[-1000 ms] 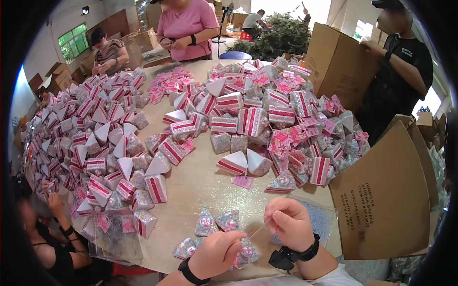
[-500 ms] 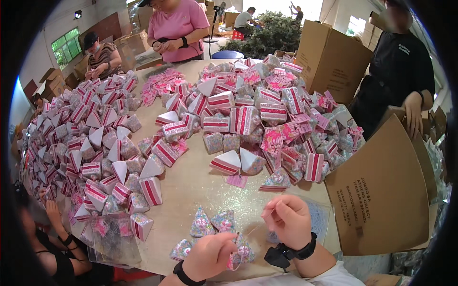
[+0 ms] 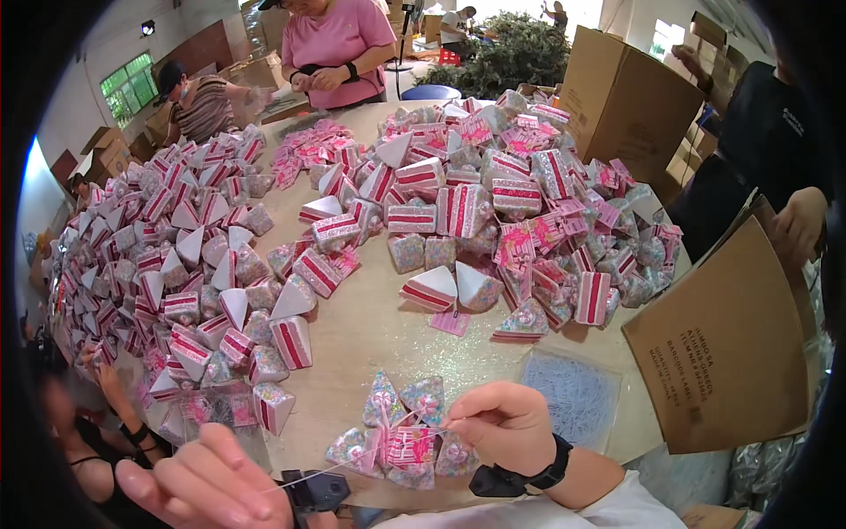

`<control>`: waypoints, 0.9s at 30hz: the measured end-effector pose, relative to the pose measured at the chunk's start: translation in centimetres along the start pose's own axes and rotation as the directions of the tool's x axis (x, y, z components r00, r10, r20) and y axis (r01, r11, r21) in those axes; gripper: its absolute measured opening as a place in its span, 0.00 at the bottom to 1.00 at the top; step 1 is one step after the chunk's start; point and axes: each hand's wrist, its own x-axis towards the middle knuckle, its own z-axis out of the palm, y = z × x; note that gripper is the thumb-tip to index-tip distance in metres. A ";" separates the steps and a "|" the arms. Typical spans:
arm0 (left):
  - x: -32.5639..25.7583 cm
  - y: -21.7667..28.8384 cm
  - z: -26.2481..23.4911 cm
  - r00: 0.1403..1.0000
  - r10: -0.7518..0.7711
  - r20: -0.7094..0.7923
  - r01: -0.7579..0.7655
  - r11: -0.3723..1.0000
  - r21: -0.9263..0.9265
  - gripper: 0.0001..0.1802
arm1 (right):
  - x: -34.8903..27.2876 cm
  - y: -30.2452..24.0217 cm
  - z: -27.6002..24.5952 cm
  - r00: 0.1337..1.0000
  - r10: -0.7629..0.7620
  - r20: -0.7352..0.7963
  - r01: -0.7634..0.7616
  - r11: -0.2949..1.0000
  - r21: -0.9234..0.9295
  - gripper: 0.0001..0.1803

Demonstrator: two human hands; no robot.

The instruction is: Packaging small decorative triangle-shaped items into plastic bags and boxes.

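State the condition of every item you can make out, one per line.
Bare right hand, pinching a thin white thread.
Bare left hand, fingers apart; grip on the thread unclear.
Thread, stretched toward the left hand.
Glittery multicoloured wedge-shaped ornaments between the hands, lying clustered.
White-and-pink-striped wedge-shaped ornaments, heaped loosely.
Thin pale-blue strands, tangled, spread flat on clear plastic.
Brown cardboard box at right, apparently open.

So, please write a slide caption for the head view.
Right hand pinches thin white thread above glittery pastel cake-slice ornaments.
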 end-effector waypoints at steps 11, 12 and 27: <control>-8.3 -4.4 0.9 0.537 -0.732 0.419 0.728 0.653 0.208 0.11 | 0.5 -1.6 -0.5 0.916 -0.374 0.146 0.392 0.760 -0.518 0.09; -8.4 -4.6 1.1 0.547 -0.727 0.416 0.699 0.670 0.252 0.11 | 0.4 -1.8 -0.5 0.910 -0.387 0.150 0.403 0.738 -0.541 0.09; -9.4 -5.2 0.9 0.337 -0.698 0.632 0.809 0.558 0.184 0.17 | -0.4 -2.1 -1.3 0.999 0.001 0.048 0.010 0.971 -0.239 0.09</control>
